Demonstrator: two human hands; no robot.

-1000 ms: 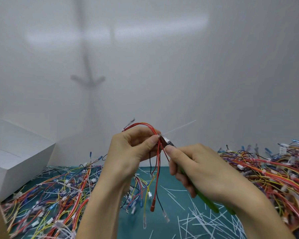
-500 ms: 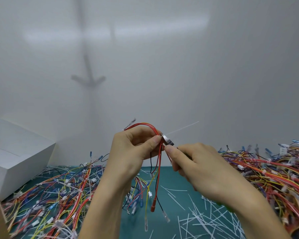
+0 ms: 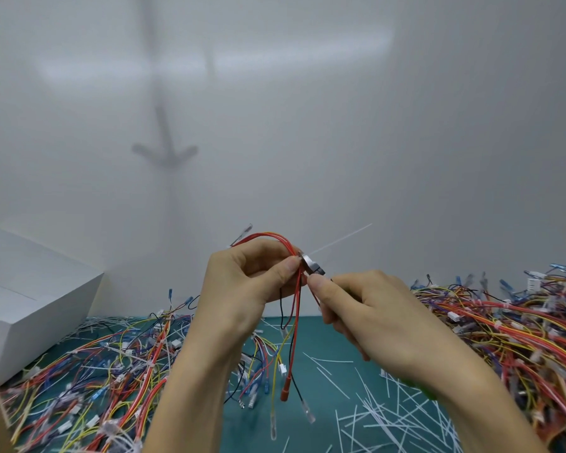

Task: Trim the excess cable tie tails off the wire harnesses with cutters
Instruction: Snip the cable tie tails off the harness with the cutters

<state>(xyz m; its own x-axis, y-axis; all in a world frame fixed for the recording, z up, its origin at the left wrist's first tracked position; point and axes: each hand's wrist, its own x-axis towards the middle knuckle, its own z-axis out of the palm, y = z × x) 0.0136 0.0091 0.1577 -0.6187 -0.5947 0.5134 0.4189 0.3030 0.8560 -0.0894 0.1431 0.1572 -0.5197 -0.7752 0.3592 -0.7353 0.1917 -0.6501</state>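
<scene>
- Above the desk (image 3: 245, 433), the left hand (image 3: 242, 282) holds the looped wire harness (image 3: 296, 305) in a tight pinching grip, thumb pressed to curled fingers.
- The right hand (image 3: 373, 315) is wrapped round the cutters (image 3: 312, 268), whose nose sits just right of that thumb.
- From there the cable tie tail (image 3: 340, 240) runs up and rightward, away from both hands.
- The cut should probably fall at its base.

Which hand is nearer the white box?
Left. The left hand pinches the wire harness to the right of the white box; the right hand, gripping the cutters, sits farther right again.
</scene>
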